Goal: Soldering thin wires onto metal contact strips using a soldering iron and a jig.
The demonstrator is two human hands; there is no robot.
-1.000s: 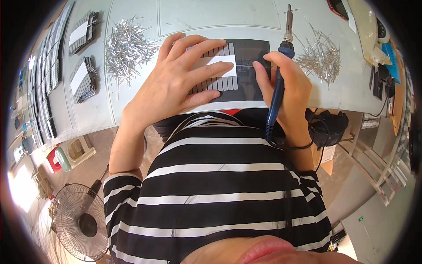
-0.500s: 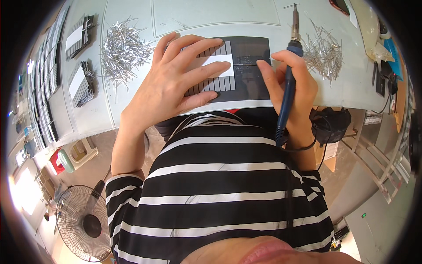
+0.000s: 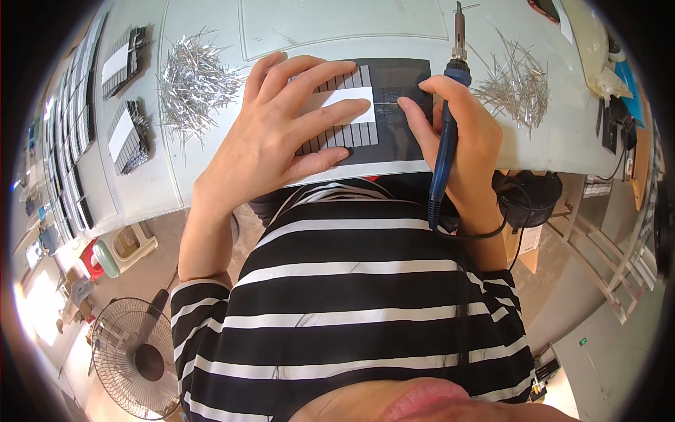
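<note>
My left hand (image 3: 271, 130) lies with fingers spread over a white paper strip (image 3: 361, 95) and a row of narrow grey strips (image 3: 363, 135), pressing them onto a dark flat board (image 3: 404, 144). A soldering iron (image 3: 442, 162) rests in my right hand (image 3: 477, 133), its blue handle lying between thumb and fingers and its metal tip pointing away from me. My right thumb and forefinger are over the board's right part. A thin silvery wire (image 3: 386, 103) runs from the paper's edge toward that thumb; whether the thumb touches it I cannot tell.
Loose silvery wires form a large pile (image 3: 197, 81) on the left and a smaller pile (image 3: 519, 84) on the right. Paper-banded bundles of strips (image 3: 121, 65) and long rows (image 3: 72, 133) occupy the table's left side. The iron's cord (image 3: 472, 237) loops by my right forearm.
My right hand and the soldering iron have shifted a little left, bringing the thumb closer to the white paper. My left hand keeps its place.
</note>
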